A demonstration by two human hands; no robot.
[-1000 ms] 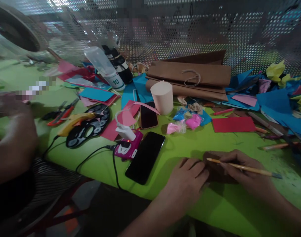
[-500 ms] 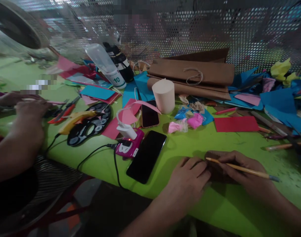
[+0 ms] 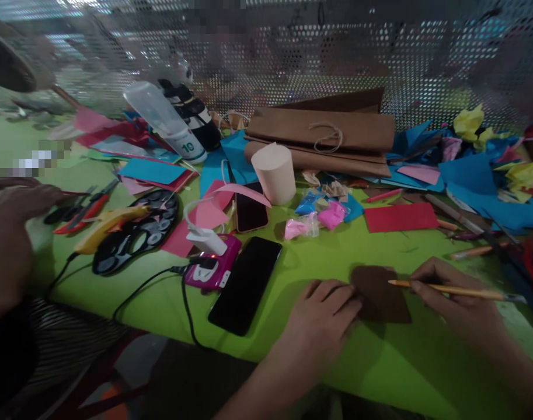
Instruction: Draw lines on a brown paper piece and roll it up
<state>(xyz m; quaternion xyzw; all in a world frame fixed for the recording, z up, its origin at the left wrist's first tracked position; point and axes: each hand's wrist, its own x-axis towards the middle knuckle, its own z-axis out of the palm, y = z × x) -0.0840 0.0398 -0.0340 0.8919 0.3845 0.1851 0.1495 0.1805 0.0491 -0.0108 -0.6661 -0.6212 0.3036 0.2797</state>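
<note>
A small dark brown piece of paper [image 3: 382,294] with rounded top corners lies flat on the green table [image 3: 319,256]. My left hand [image 3: 325,312] rests palm down at its left edge, fingers lying against the paper and table, thumb hidden. To the right of the paper, my right hand [image 3: 452,294] is closed around a slim wooden pencil [image 3: 450,290]. The pencil's pale tip points left, over the upper right part of the paper. Whether the tip touches the paper, I cannot tell.
A black phone [image 3: 246,286] lies beside a pink power strip [image 3: 213,268]. Behind are a cream cylinder [image 3: 274,174], small pink packets [image 3: 331,214], a red card [image 3: 401,217] and rolled brown paper [image 3: 323,131]. At left are a yellow glue gun [image 3: 111,229] and another person's arm [image 3: 7,239].
My right hand has moved right with the pencil, uncovering more of the brown paper. My left hand stays at the paper's left edge. The view has shifted slightly right.
</note>
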